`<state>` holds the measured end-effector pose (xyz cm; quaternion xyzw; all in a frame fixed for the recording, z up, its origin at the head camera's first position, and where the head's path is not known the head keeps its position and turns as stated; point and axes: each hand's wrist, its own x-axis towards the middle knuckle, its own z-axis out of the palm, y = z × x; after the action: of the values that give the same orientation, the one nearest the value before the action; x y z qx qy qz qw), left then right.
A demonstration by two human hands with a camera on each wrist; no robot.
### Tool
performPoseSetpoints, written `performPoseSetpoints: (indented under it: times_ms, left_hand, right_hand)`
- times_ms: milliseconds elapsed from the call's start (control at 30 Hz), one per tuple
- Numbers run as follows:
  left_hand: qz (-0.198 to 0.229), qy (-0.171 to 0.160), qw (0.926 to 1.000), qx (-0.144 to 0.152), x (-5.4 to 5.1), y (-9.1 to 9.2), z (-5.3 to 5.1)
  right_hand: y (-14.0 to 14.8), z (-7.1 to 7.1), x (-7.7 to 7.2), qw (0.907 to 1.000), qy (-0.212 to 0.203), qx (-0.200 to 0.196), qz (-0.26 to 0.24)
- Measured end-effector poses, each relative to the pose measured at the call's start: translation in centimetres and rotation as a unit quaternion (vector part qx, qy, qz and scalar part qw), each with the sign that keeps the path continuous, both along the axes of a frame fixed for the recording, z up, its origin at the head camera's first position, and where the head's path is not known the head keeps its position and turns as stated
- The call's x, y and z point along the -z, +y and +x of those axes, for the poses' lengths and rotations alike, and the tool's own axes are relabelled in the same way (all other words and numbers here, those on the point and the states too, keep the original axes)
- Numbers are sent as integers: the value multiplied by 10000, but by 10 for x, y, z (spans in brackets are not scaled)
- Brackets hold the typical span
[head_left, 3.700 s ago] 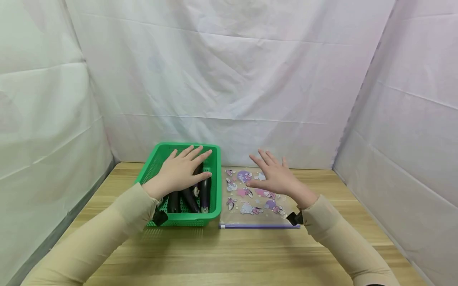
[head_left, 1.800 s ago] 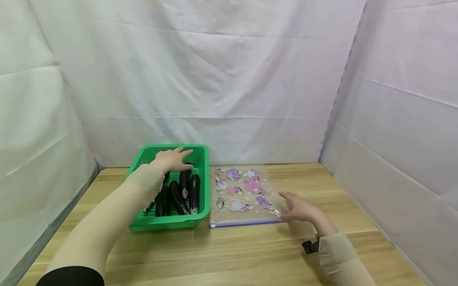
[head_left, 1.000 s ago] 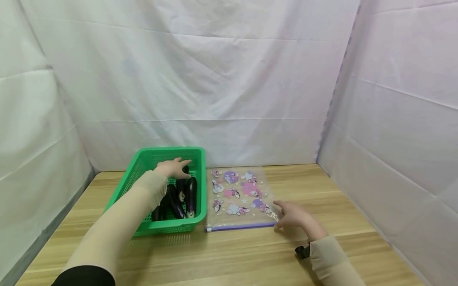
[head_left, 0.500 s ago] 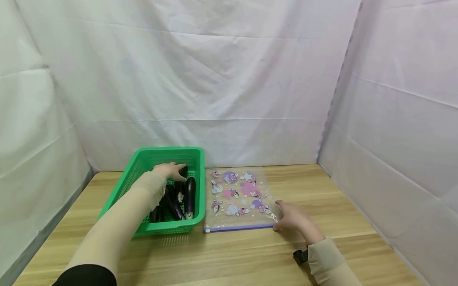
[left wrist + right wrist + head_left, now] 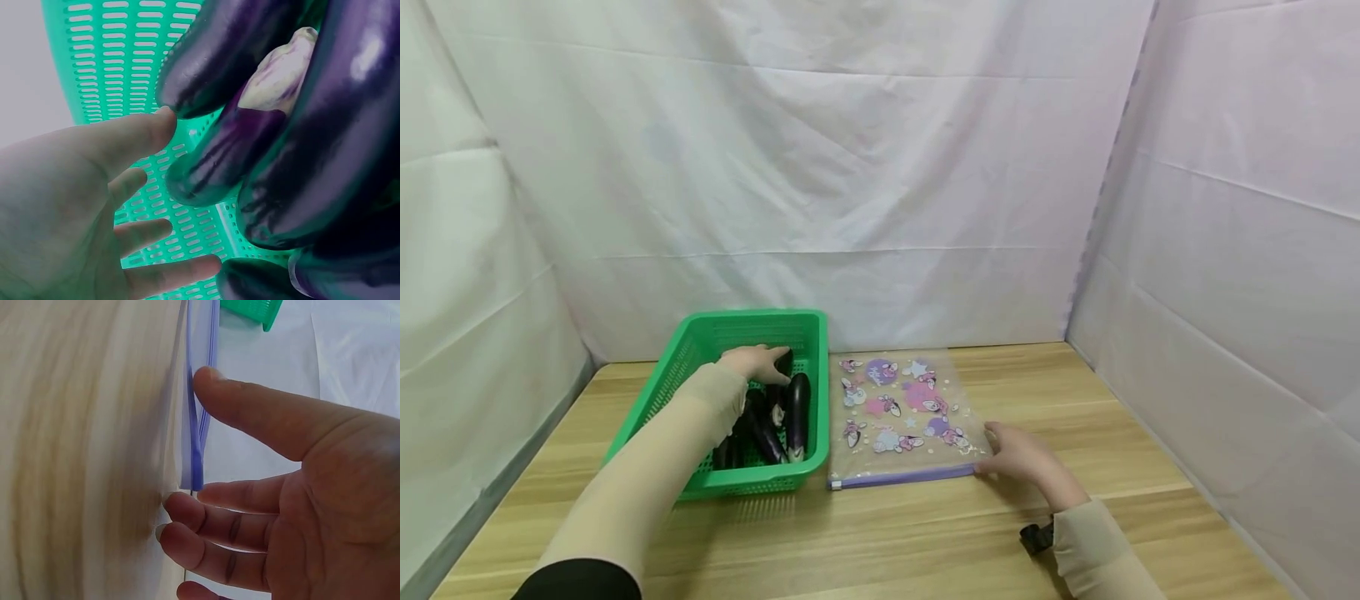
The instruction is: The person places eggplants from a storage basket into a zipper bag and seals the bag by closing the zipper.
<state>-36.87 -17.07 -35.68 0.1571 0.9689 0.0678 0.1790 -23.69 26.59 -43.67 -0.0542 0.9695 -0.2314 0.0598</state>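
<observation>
Wooden tabletop (image 5: 880,542): left hand (image 5: 756,364) partly hides eggplants (image 5: 766,430).

Here's the basket (image 5: 760,479) on the table (image 5: 880,550), with eggplants (image 5: 799,412) lying inside it, and the left hand (image 5: 756,363) is in there too — within the basket's walls, toward its back, close beside the eggplants. Just right of the basket lies the zip bag (image 5: 898,417), its zip strip (image 5: 910,477) running along the front, the slider (image 5: 836,484) at the end nearest the basket. Farther right of the basket, there's the right hand (image 5: 1021,458) — at the strip's far end. Behind the basket hangs the back curtain (image 5: 880,167); left of it, the left curtain (image 5: 467,292); well to its right, the right curtain (image 5: 1225,250).
</observation>
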Motion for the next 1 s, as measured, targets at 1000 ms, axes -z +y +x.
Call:
performPoseSetpoints:
  times_ms: [1000]
  left_hand:
    - [-108,6,9999,-49,18,8,-7]
  right_hand:
    - [-5,-2,7,9992,134,124,367]
